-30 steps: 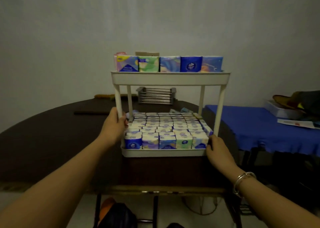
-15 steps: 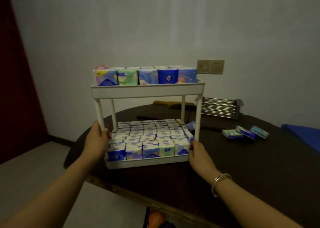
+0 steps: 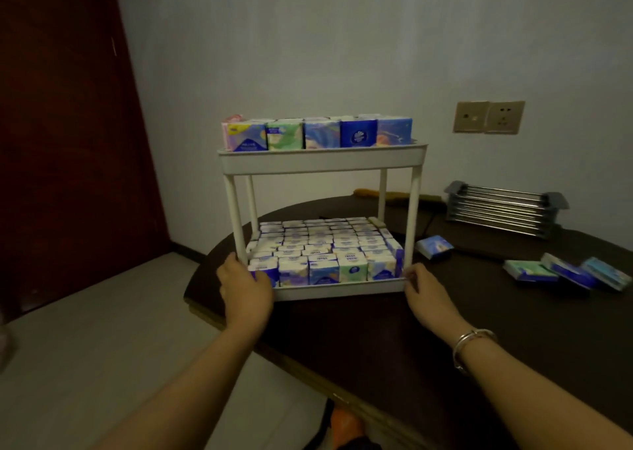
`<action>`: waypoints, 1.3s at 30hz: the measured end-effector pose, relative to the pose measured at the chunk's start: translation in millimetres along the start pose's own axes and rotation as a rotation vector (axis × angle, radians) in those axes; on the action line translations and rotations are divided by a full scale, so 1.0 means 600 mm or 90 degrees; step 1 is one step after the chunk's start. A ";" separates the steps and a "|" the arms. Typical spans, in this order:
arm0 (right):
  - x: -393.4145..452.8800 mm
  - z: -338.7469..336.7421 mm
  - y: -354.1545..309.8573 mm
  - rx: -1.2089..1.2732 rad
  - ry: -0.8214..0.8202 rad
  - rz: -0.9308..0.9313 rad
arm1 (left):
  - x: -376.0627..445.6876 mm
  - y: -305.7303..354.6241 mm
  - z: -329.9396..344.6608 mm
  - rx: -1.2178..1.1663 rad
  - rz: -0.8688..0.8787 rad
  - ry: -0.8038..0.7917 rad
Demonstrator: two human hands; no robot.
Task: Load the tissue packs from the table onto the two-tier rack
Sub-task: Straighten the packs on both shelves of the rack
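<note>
The white plastic two-tier rack stands on the dark round table, both tiers packed with colourful tissue packs. My left hand grips its lower left corner; my right hand curls against the lower right corner. Four loose tissue packs lie to the right.

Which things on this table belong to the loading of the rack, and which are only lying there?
For the job:
two-tier rack, both tiers holding packs
left hand and right hand, at its bottom corners
single loose pack on the table
three loose packs further right

Lying about:
metal rack by the wall
yellow object behind, too blurred to name
</note>
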State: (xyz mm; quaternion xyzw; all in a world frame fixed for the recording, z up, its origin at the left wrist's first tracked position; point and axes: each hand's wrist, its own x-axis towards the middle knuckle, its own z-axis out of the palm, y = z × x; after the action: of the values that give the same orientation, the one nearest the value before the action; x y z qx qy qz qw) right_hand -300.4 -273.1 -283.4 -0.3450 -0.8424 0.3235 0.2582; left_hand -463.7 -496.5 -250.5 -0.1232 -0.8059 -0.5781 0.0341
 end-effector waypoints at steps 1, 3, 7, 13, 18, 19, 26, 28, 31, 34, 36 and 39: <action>-0.010 -0.010 0.009 0.003 0.007 -0.005 | -0.027 0.005 0.012 0.000 0.008 0.028; -0.027 -0.038 0.033 -0.011 0.036 -0.006 | -0.081 0.016 0.050 -0.011 0.064 -0.015; -0.042 -0.121 0.100 -0.080 0.094 0.016 | -0.170 0.056 0.169 0.009 0.249 -0.239; -0.009 -0.222 0.205 -0.206 0.139 0.057 | -0.203 0.143 0.379 0.076 0.322 -0.417; 0.053 -0.239 0.250 -0.311 0.132 0.075 | -0.150 0.174 0.506 0.134 0.343 -0.400; 0.068 -0.238 0.255 -0.329 0.133 0.072 | -0.135 0.176 0.527 0.168 0.346 -0.397; 0.118 -0.224 0.276 -0.429 0.086 0.131 | -0.078 0.180 0.616 0.418 0.297 -0.454; 0.114 -0.229 0.272 -0.427 0.088 0.112 | -0.081 0.182 0.614 0.423 0.318 -0.417; 0.106 -0.233 0.264 -0.433 0.089 0.052 | -0.091 0.187 0.606 0.473 0.296 -0.414; 0.095 -0.233 0.255 -0.433 0.075 -0.017 | -0.100 0.193 0.586 0.504 0.264 -0.430; 0.085 -0.232 0.250 -0.403 0.044 -0.065 | -0.106 0.193 0.568 0.505 0.271 -0.457; 0.072 -0.227 0.243 -0.319 0.020 -0.120 | -0.115 0.183 0.544 0.485 0.302 -0.534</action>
State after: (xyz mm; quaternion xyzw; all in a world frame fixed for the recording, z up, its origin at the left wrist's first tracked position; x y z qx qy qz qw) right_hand -177.8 -110.2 -290.3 -0.3233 -0.9205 0.0740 0.2064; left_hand -342.5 -167.6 -270.3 -0.4955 -0.8511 -0.1286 -0.1166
